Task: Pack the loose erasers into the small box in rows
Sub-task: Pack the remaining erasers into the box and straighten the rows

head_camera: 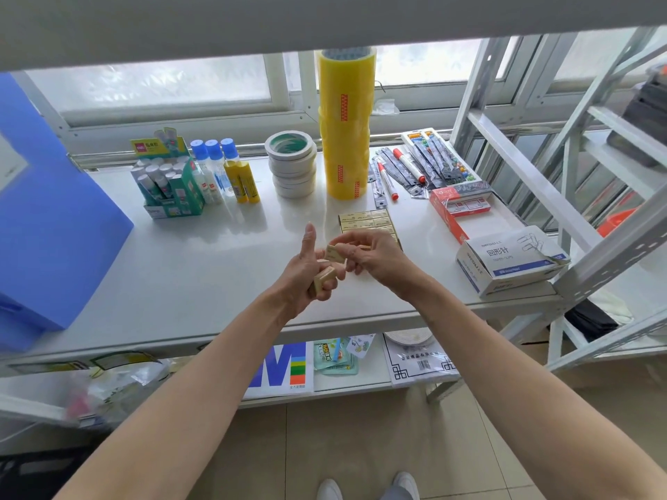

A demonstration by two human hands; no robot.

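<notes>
A small box [342, 222] lies on the white shelf, filled with rows of tan wrapped erasers [364, 221]; my right hand hides its near end. My left hand [305, 276] hovers above the shelf with the thumb up, its fingers curled around a tan eraser [323, 279]. My right hand [375, 259] pinches a second tan eraser [335, 254] between thumb and forefinger, right beside my left fingers. Both hands are just in front of the box.
The white shelf [202, 268] also bears a blue folder box [47, 225] at left, a glue-stick carton [169, 182], glue bottles [231, 171], masking tape rolls [292, 164], a tall yellow tape stack [346, 124], markers [388, 182], a red box [458, 211] and a paper-clip box [509, 261].
</notes>
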